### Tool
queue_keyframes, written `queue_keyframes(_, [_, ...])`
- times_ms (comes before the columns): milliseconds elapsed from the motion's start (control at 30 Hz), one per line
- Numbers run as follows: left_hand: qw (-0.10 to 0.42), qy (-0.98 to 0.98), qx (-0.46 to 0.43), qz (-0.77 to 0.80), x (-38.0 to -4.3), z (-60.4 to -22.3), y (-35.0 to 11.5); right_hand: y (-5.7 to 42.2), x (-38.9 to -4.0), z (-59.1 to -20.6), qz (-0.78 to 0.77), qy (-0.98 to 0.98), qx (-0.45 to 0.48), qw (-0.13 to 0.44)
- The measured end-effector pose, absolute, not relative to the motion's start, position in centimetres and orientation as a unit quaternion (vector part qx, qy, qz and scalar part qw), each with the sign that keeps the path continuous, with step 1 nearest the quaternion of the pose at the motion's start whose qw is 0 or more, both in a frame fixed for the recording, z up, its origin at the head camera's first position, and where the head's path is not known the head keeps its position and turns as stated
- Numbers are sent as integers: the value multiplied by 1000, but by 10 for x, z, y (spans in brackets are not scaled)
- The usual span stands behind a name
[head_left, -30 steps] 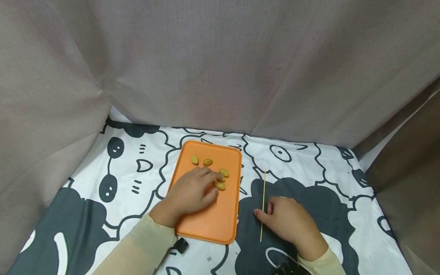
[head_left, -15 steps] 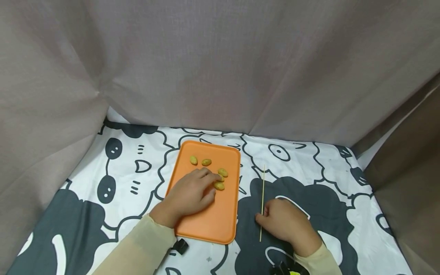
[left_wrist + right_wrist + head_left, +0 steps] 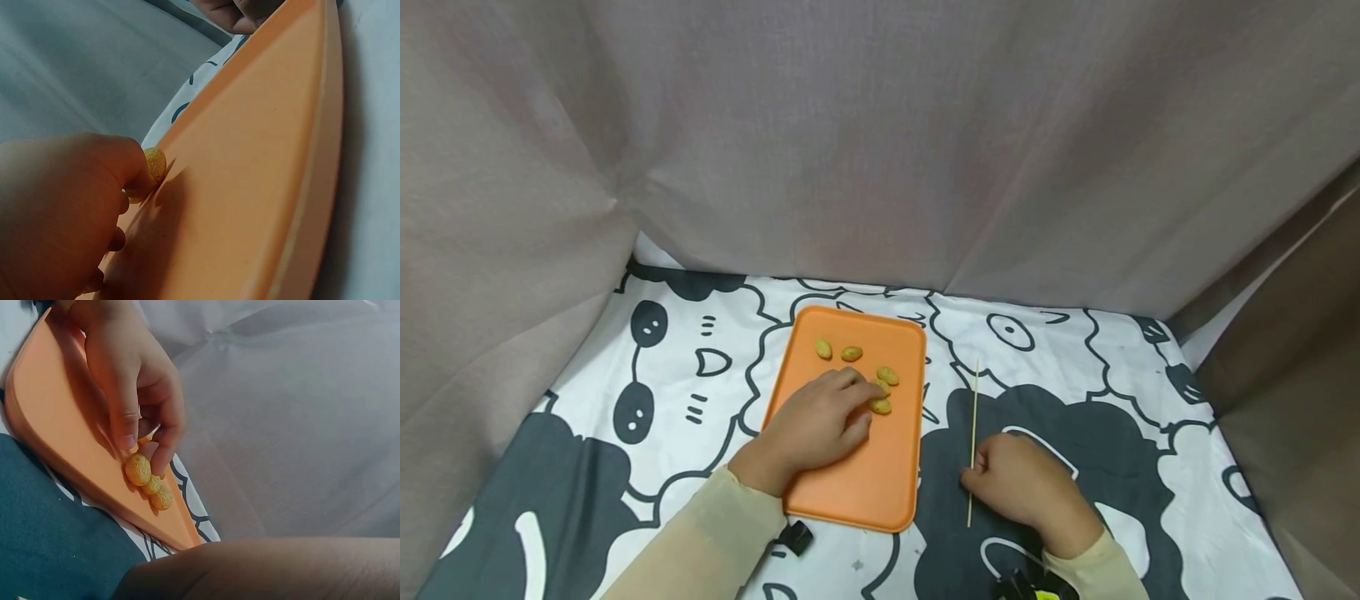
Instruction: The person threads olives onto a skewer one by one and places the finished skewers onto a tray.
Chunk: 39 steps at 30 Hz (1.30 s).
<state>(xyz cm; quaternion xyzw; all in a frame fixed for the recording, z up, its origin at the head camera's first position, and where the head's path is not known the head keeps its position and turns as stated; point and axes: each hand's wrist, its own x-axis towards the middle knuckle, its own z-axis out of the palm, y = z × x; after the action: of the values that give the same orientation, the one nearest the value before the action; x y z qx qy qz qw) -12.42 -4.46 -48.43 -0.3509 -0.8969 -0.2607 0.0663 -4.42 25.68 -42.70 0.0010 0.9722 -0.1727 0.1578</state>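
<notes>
A shallow orange tray (image 3: 857, 492) lies on the cloth with several small, wrinkled yellow oval pieces (image 3: 852, 354) on it. My left hand (image 3: 820, 417) reaches over the tray from the left. Its index fingertip touches the middle yellow piece (image 3: 882, 387) of a row of three, the thumb held apart; the right wrist view shows the near piece (image 3: 137, 470) just by the thumb tip. To the right of the tray, my right hand (image 3: 1026, 492) pinches a thin wooden skewer (image 3: 975, 408) between thumb and curled fingers. The skewer lies lengthwise, pointing away from me.
A white and dark grey cartoon-print cloth (image 3: 677, 458) covers the surface. Grey-brown fabric (image 3: 880, 150) hangs at the back and both sides. Black wrist gear (image 3: 795, 537) shows below the tray's near left corner.
My right thumb and fingers have come together on the skewer, where the thumb earlier stuck out across it. The left hand and the yellow pieces have hardly moved.
</notes>
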Motion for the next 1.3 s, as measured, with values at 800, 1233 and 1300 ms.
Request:
queue_keyframes(800, [36,-901,-341,-267,-124,-484,-43,259,-48,-422,-193,973,41,119])
queue_keyframes(1233, [43,-881,-288,-372,-125,-480,-46,257,-48,-409,-209,977,-14,29])
queue_keyframes(1300, [63,-869,-264,-414,-127,-477,-47,256,-47,-408,-210,977,-26,8])
